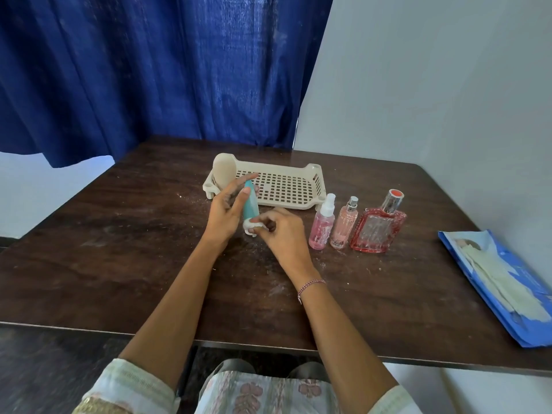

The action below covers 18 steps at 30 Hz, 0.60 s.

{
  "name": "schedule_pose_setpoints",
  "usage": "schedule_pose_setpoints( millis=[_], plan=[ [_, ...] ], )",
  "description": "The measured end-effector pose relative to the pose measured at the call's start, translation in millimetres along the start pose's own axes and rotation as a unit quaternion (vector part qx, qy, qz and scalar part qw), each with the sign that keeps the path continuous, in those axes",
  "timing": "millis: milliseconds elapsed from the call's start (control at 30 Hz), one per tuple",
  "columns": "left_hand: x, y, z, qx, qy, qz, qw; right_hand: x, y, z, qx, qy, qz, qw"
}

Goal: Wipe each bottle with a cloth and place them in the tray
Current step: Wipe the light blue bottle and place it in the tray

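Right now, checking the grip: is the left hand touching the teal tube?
Touching. Head view: the left hand holds the teal tube, thumb pressed on its side.

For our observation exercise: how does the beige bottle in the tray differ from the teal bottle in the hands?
The beige bottle stands in the tray, untouched; the teal bottle is held by the left hand and right hand, white end down. The beige bottle looks broader, the teal bottle slimmer. Both are opaque.
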State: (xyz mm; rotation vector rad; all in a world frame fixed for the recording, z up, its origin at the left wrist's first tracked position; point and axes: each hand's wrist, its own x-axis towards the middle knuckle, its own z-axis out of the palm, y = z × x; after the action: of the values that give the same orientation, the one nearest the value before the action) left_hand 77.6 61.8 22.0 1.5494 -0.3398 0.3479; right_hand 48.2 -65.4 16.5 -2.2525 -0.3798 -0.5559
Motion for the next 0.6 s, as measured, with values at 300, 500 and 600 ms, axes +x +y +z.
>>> schedule_pose_setpoints(
  millis=[300,500,600],
  plan=[
    [1.3,-5.4,-3.5,-0.027,-0.01,-0.038,0.999,2.2,0.5,-0.7,0.018,0.024,0.047,0.998],
    [1.2,-5.5,-4.9,-0.039,-0.019,-0.036,0.998,-1.4,-6.3,7.6,0.002,0.013,-0.017,1.0],
    [0.4,-3.5,-4.1,-0.054,-0.017,-0.033,0.998,0.0,-1.8,6.3,0.006,0.045,-0.007,0.999]
  ],
)
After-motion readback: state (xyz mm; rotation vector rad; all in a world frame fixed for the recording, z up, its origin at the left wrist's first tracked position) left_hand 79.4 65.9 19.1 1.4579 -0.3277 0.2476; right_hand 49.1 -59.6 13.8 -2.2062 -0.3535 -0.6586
